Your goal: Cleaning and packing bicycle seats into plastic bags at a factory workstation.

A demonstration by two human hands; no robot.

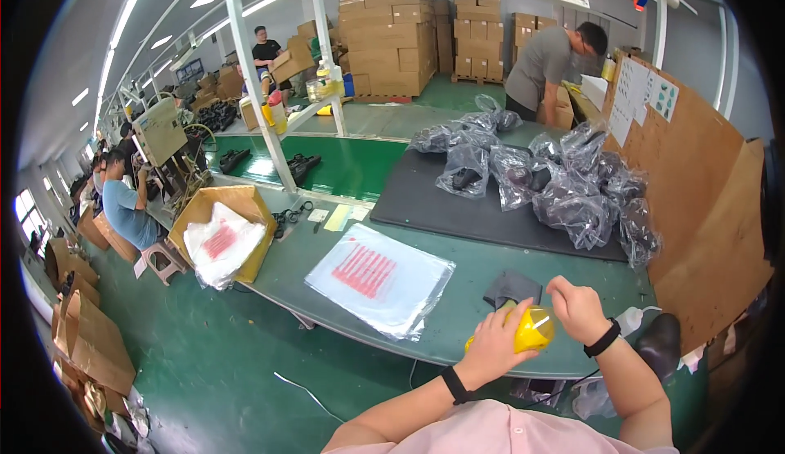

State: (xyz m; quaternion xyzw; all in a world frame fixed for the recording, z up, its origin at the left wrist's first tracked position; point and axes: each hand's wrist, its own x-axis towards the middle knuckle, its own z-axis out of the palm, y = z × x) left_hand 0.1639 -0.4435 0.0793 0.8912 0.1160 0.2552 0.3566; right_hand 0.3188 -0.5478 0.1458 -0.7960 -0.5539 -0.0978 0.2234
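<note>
Tabletop (478, 256), flat and green, spans my feed; at its near right edge the left hand (492, 339) grasps a glossy, rounded yellow object (536, 330). The right hand (580, 313) curls just beside it, and I cannot tell whether that one holds anything.

Left fingers (504, 321) around yellow object (536, 331), green table (472, 267)

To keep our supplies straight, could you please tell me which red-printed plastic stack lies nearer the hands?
The flat stack on the green table, left of the left hand; the other stack overhangs the open box farther left.
</note>
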